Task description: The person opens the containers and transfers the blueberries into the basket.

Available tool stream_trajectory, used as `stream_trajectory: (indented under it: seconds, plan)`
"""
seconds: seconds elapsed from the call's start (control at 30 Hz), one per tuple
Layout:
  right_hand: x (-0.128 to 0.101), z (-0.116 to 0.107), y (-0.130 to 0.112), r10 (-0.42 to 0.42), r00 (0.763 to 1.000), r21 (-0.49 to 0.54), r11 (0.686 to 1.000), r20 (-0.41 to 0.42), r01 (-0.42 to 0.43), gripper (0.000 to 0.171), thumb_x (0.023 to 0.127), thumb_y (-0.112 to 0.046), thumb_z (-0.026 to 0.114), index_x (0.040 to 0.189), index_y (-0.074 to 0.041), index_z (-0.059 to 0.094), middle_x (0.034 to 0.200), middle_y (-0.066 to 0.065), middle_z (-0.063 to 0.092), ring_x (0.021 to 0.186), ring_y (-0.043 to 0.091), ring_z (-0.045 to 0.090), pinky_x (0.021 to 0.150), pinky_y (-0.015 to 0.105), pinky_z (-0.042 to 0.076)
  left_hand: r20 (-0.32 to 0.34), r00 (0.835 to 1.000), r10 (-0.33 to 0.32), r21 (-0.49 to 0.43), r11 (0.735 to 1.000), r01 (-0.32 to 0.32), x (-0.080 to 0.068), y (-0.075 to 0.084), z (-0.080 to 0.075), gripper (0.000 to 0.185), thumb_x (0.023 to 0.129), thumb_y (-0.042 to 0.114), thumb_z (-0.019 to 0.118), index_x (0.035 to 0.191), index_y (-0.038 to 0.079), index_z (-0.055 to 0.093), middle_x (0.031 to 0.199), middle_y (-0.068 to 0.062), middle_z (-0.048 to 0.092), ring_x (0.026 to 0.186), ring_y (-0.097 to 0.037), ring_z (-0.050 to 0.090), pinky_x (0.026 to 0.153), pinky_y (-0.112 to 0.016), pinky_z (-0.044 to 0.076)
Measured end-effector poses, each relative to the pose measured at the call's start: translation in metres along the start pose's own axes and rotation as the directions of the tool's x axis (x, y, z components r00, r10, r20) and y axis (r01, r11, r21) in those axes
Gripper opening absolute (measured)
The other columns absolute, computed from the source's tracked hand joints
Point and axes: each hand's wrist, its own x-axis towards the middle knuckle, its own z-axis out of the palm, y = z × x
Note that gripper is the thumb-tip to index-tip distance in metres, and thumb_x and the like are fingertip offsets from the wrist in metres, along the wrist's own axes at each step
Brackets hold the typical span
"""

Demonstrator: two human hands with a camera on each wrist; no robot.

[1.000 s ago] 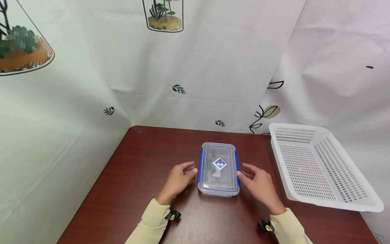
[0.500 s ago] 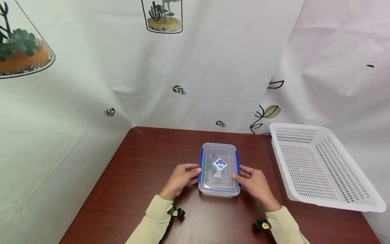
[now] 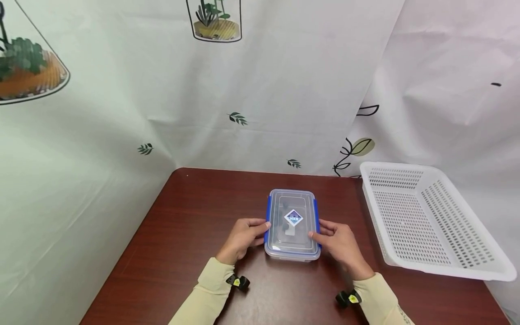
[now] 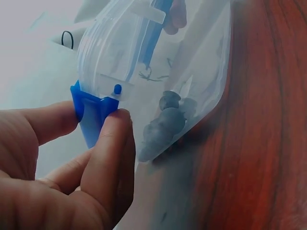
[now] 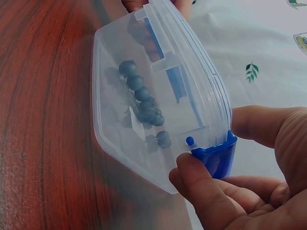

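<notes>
The fingers (image 4: pixel 108 158) of my left hand (image 3: pixel 243 238) are curled and pinch, against the thumb, the left blue latch (image 4: pixel 96 112) of a clear plastic container (image 3: pixel 280 243). Those of my right hand (image 3: pixel 341 245) are likewise curled, gripping the right blue latch (image 5: pixel 218 158). The container rests on the table surface (image 3: pixel 211 198), lid on, between my hands; it sits roughly midway between the left and right edges, short of the far edge. The lid carries a diamond-shaped label (image 3: pixel 293 218), blue and white. Dark round items (image 5: pixel 141 93) lie inside; their number cannot be made out through the cloudy wall. The surface is reddish-brown and wood-grained. A white perforated basket (image 3: pixel 408 225) stands along the right edge, covering the far right corner, its rim extending past that edge. Beyond the far edge hangs a white sheet (image 3: pixel 284 76) printed with leaves.
</notes>
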Motion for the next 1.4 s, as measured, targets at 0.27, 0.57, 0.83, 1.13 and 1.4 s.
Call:
stream_trajectory:
  seconds: [0.27,0.57,0.83,1.13,1.4]
  plan:
    - [0.002,0.001,0.001,-0.009,1.000,-0.038,0.999,-0.012,0.009,0.070,0.089,-0.026,0.087,0.147,0.003,0.059,0.133,0.027,0.070,0.116,0.038,0.074,0.090,0.045,0.062,-0.019,1.000,0.005,-0.038,0.999,-0.005,0.002,-0.004,0.003,0.044,0.098,0.018,0.075,0.129,-0.012,0.068,0.115,-0.013,0.077,0.094,-0.014,0.072,0.079,-0.030,0.064]
    - [0.001,0.002,0.000,-0.015,1.000,-0.015,1.000,-0.006,0.015,0.068,0.091,-0.022,0.085,0.148,0.004,0.058,0.135,0.027,0.069,0.119,0.039,0.072,0.090,0.045,0.062,-0.036,0.999,-0.001,-0.081,0.997,-0.002,0.004,-0.004,0.004,0.037,0.098,0.013,0.073,0.125,-0.012,0.070,0.097,-0.003,0.077,0.086,-0.011,0.070,0.071,-0.024,0.062]
    - [0.001,0.002,0.000,-0.008,1.000,-0.003,1.000,0.005,0.008,0.068,0.091,-0.020,0.085,0.149,0.004,0.056,0.135,0.028,0.068,0.118,0.039,0.072,0.088,0.046,0.062,-0.003,1.000,0.003,-0.103,0.995,-0.003,0.004,-0.003,0.005,0.037,0.101,0.010,0.068,0.128,-0.015,0.067,0.099,-0.004,0.076,0.086,-0.010,0.072,0.074,-0.025,0.063]
    - [0.000,0.003,0.000,-0.006,1.000,0.001,1.000,0.007,0.006,0.068,0.091,-0.020,0.084,0.148,0.004,0.056,0.135,0.028,0.068,0.118,0.039,0.073,0.088,0.046,0.062,0.042,0.999,-0.020,-0.120,0.993,0.025,0.005,-0.008,-0.001,0.039,0.105,0.008,0.062,0.136,-0.015,0.062,0.117,-0.013,0.076,0.089,-0.010,0.073,0.075,-0.022,0.062]
    - [-0.002,0.001,-0.002,0.008,1.000,0.005,1.000,0.009,-0.008,0.070,0.091,-0.022,0.085,0.149,0.004,0.056,0.136,0.028,0.068,0.115,0.040,0.073,0.085,0.046,0.063,0.110,0.993,-0.043,-0.147,0.987,0.059,0.005,-0.009,-0.007,0.041,0.109,0.007,0.055,0.143,-0.015,0.055,0.125,-0.017,0.073,0.094,-0.011,0.073,0.081,-0.024,0.062]
